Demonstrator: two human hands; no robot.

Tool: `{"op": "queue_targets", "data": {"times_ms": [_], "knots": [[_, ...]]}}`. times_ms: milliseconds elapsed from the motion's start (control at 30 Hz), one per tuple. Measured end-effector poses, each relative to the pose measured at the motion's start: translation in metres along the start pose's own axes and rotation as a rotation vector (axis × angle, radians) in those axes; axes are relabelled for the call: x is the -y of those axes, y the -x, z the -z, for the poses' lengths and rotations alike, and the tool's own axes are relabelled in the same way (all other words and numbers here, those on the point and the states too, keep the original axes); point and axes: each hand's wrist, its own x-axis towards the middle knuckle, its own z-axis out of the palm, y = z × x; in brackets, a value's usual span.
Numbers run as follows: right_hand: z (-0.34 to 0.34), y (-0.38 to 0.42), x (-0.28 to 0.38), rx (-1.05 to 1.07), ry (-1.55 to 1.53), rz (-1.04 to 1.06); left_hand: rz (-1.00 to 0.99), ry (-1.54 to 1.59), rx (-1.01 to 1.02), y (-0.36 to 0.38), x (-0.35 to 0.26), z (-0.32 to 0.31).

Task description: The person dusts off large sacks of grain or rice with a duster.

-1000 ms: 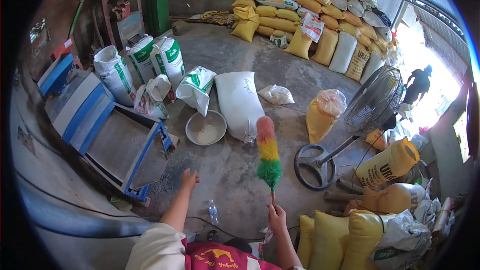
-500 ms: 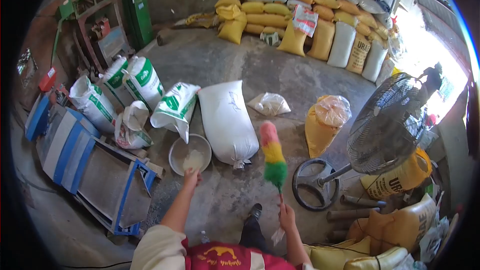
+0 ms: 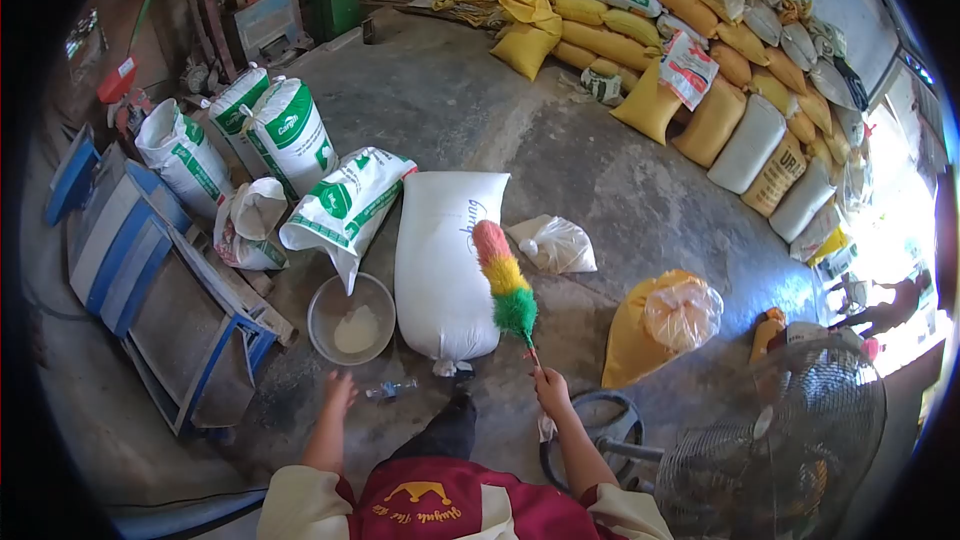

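Right hand (image 3: 551, 389) clamped on duster (image 3: 505, 283) handle; left hand (image 3: 339, 389) spread, empty, near bowl (image 3: 351, 318). Advisable: sweep lightly across white sack (image 3: 443, 262).

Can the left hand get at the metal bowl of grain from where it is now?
Probably yes: the left hand is open just short of the metal bowl, with only bare floor between; a small bottle lies off to the side.

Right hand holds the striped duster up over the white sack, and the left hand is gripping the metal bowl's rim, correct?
Not quite. In the head view the left hand is empty and apart from the metal bowl, hovering below it. The right hand does hold the duster over the white sack.
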Motion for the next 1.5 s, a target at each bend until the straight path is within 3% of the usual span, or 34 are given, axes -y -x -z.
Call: {"op": "queue_targets", "data": {"times_ms": [67, 100, 167, 200, 233, 267, 300, 333, 400, 467, 533, 600, 700, 767, 1000, 1067, 1233, 1300, 1500], "knots": [[0.014, -0.043, 0.009, -0.005, 0.003, 0.063, 0.190, -0.209, -0.181, -0.046, 0.024, 0.011], [0.022, -0.060, 0.010, -0.017, 0.005, 0.123, 0.204, -0.218, -0.192, -0.104, 0.059, 0.015], [0.045, -0.104, 0.017, -0.001, 0.040, 0.119, -0.092, -0.654, -0.127, -0.173, 0.097, 0.018], [0.056, -0.121, 0.020, 0.003, 0.076, 0.077, -0.084, -0.644, -0.126, -0.152, 0.085, -0.009], [0.065, -0.131, 0.020, 0.008, 0.109, 0.022, 0.075, -0.418, -0.162, -0.108, 0.030, -0.039], [0.076, -0.146, 0.032, 0.006, 0.097, 0.012, 0.220, -0.182, -0.197, -0.019, -0.061, -0.081], [0.085, -0.164, 0.040, 0.006, 0.103, 0.013, 0.224, -0.179, -0.194, -0.098, -0.024, -0.091], [0.093, -0.182, 0.046, -0.013, 0.125, 0.011, -0.058, -0.242, -0.168, -0.160, 0.014, -0.105], [0.105, -0.211, 0.065, -0.029, 0.127, -0.007, -0.060, -0.323, -0.128, -0.168, -0.033, -0.159], [0.111, -0.248, 0.065, -0.017, 0.115, -0.004, -0.203, -0.556, -0.120, -0.095, -0.142, -0.222], [0.116, -0.291, 0.070, -0.002, 0.103, 0.018, -0.336, -0.493, -0.004, -0.098, -0.184, -0.273], [0.123, -0.331, 0.069, 0.052, 0.006, 0.023, -0.325, -0.435, 0.031, -0.099, -0.227, -0.323], [0.142, -0.395, 0.079, 0.098, 0.092, 0.017, -0.329, -0.383, 0.071, -0.117, -0.266, -0.385], [0.156, -0.447, 0.074, 0.129, 0.075, 0.138, -0.344, -0.385, 0.069, -0.133, -0.292, -0.424], [0.243, -0.587, 0.100, 0.096, 0.144, 0.242, -0.096, -0.098, 0.050, -0.121, -0.392, -0.549], [0.267, -0.618, 0.115, 0.081, 0.160, 0.270, -0.183, -0.119, 0.090, -0.129, -0.411, -0.575], [0.290, -0.697, 0.121, 0.103, 0.233, 0.344, -0.179, -0.002, 0.150, -0.111, -0.468, -0.602], [0.284, -0.722, 0.131, 0.145, 0.079, 0.272, -0.157, 0.088, 0.129, -0.114, -0.483, -0.599], [0.262, -0.802, 0.166, 0.243, 0.004, 0.270, -0.105, 0.199, 0.000, -0.192, -0.500, -0.594]]}}
